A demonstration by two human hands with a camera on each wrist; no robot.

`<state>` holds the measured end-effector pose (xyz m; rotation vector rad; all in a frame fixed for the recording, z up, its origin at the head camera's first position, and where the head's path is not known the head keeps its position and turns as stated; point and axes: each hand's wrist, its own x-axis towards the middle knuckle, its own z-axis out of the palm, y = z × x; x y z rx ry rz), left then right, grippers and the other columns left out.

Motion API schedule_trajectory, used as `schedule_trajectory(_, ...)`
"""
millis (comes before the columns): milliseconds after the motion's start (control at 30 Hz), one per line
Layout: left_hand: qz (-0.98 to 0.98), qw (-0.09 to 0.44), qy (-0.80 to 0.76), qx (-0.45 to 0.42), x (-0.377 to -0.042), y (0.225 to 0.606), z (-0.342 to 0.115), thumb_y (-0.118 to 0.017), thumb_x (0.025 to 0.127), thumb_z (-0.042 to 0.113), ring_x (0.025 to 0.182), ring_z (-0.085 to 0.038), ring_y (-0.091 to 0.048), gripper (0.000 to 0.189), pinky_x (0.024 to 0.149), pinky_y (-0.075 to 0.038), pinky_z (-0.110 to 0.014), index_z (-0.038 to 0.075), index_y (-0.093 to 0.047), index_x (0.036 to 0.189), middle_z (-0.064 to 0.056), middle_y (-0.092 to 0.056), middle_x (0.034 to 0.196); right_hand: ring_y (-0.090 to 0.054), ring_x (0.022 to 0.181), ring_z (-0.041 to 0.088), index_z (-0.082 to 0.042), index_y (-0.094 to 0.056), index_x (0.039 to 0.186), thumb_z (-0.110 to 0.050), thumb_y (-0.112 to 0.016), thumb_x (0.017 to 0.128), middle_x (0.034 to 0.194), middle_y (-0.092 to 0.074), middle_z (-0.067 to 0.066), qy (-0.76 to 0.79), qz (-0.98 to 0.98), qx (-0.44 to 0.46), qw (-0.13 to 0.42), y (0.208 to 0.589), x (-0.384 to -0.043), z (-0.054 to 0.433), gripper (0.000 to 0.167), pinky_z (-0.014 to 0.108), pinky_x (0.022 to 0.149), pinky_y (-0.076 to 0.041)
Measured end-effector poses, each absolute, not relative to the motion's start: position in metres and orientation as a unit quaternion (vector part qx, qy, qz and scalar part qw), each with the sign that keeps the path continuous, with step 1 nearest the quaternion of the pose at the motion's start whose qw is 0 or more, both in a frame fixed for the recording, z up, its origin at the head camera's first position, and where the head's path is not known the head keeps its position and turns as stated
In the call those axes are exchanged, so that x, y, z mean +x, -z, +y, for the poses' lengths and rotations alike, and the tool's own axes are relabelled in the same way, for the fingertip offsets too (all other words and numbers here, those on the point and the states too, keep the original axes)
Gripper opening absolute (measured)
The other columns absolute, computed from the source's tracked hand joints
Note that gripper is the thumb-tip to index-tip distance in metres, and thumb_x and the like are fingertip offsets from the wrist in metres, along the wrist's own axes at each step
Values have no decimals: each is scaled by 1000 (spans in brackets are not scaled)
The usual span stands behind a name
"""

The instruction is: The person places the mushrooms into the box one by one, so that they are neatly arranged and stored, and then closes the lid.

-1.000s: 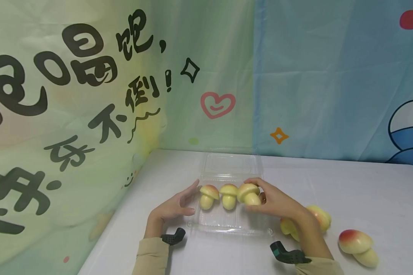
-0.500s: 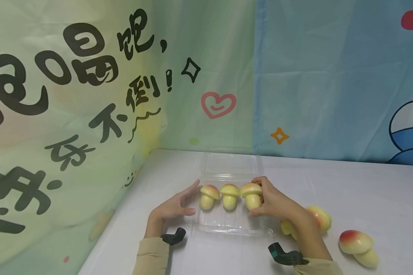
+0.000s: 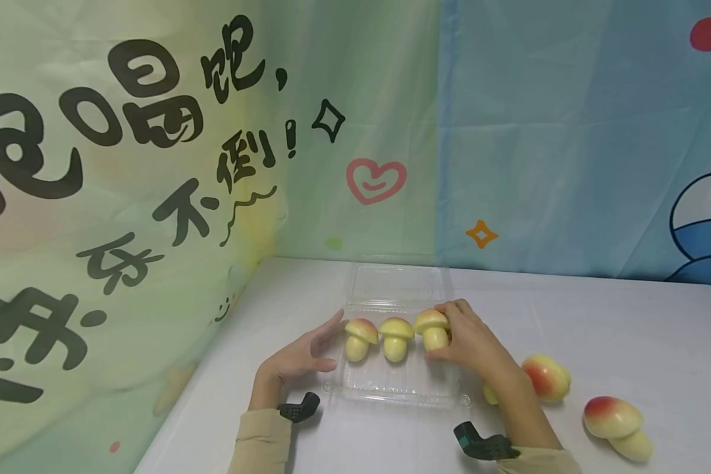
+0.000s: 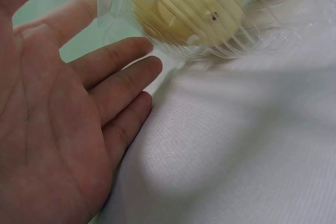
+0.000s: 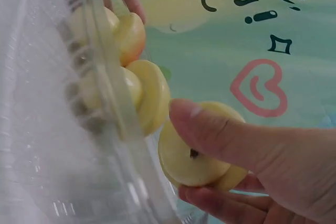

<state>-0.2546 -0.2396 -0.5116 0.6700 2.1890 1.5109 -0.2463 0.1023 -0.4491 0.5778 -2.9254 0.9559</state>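
Observation:
A clear plastic clamshell box (image 3: 391, 388) lies on the table with its lid (image 3: 399, 283) folded back. Inside it, side by side, are a toy mushroom (image 3: 360, 340) at the left and another toy mushroom (image 3: 395, 340) in the middle. My right hand (image 3: 471, 336) grips a third toy mushroom (image 3: 432, 329) at the box's right side, thumb over its stem end in the right wrist view. Along the box's left wall my left hand (image 3: 299, 352) is spread with straight fingers; the left wrist view shows its palm (image 4: 47, 124) holding nothing.
On the table right of the box lie a red-blushed mushroom (image 3: 546, 378), partly behind the right forearm, and another mushroom (image 3: 616, 426) farther right. A bit of yellow (image 3: 490, 394) shows beside the forearm. A printed cloth backdrop (image 3: 539, 131) hangs behind the table.
My right hand has turned the third mushroom upright and shifted it slightly right and back from the middle one. The left hand has stayed in place.

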Motion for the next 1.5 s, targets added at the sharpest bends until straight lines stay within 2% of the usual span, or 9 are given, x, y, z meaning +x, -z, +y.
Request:
schedule_trajectory(100, 783, 197, -538, 241, -255, 512, -240, -76, 79, 23, 148, -17, -12, 99, 120, -9, -45, 19, -11, 154, -5, -14, 160, -55, 94, 28, 1, -52, 123, -29, -88, 62, 113, -53, 15, -281, -944, 169, 11, 450, -246, 97, 77, 48, 84, -49)
schedule_trajectory(400, 789, 194, -531, 239, -254, 512, -239, -76, 79, 23, 147, -15, -12, 98, 120, -9, -44, 23, -11, 154, -4, -14, 160, -55, 101, 38, 7, -56, 119, -31, -89, 59, 110, -60, 20, -245, -958, 149, 19, 451, -247, 93, 78, 50, 88, -46)
schedule_trajectory(633, 793, 191, -527, 241, -255, 511, -240, -76, 79, 26, 147, -14, -12, 98, 119, -10, -43, 25, -12, 153, -3, -14, 160, -56, 93, 31, 4, -60, 119, -28, -90, 59, 105, -55, 14, -238, -956, 167, 35, 450, -248, 95, 74, 48, 83, -49)
schedule_trajectory(733, 792, 191, -528, 241, -255, 511, -240, -76, 79, 26, 147, -14, -12, 98, 119, -10, -43, 26, -12, 153, -3, -14, 161, -58, 94, 29, 2, -60, 122, -31, -90, 59, 104, -58, 12, -228, -958, 171, 39, 451, -249, 96, 77, 49, 79, -47)
schedule_trajectory(833, 788, 193, -533, 242, -255, 511, -240, -76, 79, 27, 148, -14, -11, 99, 120, -9, -44, 26, -12, 153, -4, -14, 161, -60, 102, 30, -1, -59, 125, -34, -89, 59, 111, -62, 12, -223, -959, 170, 42, 454, -251, 98, 79, 49, 77, -43)
schedule_trajectory(1067, 787, 194, -532, 246, -254, 511, -240, -76, 79, 31, 148, -16, -10, 99, 120, -9, -45, 25, -11, 153, -5, -13, 161, -61, 102, 24, -8, -61, 123, -35, -89, 58, 114, -65, 7, -232, -956, 175, 48, 462, -253, 103, 76, 48, 82, -37)
schedule_trajectory(1300, 790, 190, -526, 250, -255, 513, -240, -75, 80, 31, 148, -17, -11, 98, 120, -10, -47, 24, -11, 154, -5, -13, 161, -59, 104, 27, -6, -59, 117, -33, -90, 58, 112, -61, 7, -221, -959, 172, 39, 465, -256, 100, 72, 49, 81, -36)
schedule_trajectory(1500, 792, 193, -524, 247, -255, 513, -240, -75, 80, 33, 148, -17, -10, 98, 120, -9, -46, 24, -11, 154, -5, -11, 161, -59, 104, 26, -8, -60, 114, -32, -91, 56, 111, -61, 6, -204, -962, 172, 53, 468, -254, 98, 70, 51, 80, -36)
